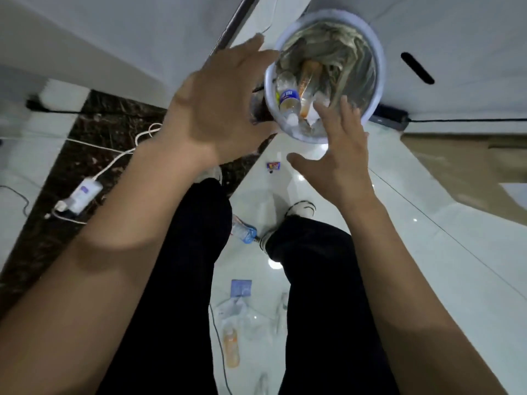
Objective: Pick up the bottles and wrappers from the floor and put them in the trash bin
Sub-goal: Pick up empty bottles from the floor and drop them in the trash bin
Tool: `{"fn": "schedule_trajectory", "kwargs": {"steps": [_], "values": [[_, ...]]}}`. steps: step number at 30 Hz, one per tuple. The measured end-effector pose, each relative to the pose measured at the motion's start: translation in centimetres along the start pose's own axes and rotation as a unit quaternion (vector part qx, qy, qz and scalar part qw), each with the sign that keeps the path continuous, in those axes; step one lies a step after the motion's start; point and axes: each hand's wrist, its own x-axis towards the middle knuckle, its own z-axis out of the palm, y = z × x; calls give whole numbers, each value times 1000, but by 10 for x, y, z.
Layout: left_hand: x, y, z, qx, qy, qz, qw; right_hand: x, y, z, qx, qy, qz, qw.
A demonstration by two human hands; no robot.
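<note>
Head view: left hand (219, 109) and right hand (339, 155), both spread and empty, flank the trash bin (380, 67), with bottles (288, 101) inside. A small wrapper (273, 166) lies on the floor beside the right hand's thumb. The floor bottle (243, 230), back toward the wrists between the shoes (302, 208), could roll underfoot on a backward step.

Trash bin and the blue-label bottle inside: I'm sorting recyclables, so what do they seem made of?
Trash bin: probably plastic, smooth and pale, given its thin rounded rim. Blue-label bottle: likely clear plastic, glossy; amber liquid shows through its wall.
</note>
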Motion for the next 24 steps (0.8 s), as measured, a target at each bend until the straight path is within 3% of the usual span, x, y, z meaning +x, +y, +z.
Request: {"fn": "schedule_trajectory", "kwargs": {"steps": [12, 15, 20, 24], "values": [[-148, 156, -136, 124, -122, -24, 984, -164, -112, -165, -36, 28, -21, 999], [-175, 198, -163, 134, -114, -16, 984, -202, -122, -208, -23, 43, -24, 999], [-191, 251, -189, 123, -14, 44, 991, -245, -131, -254, -16, 108, -37, 993], [-176, 281, -204, 174, -29, 71, 982, -249, -136, -284, -20, 118, -12, 993]]}}
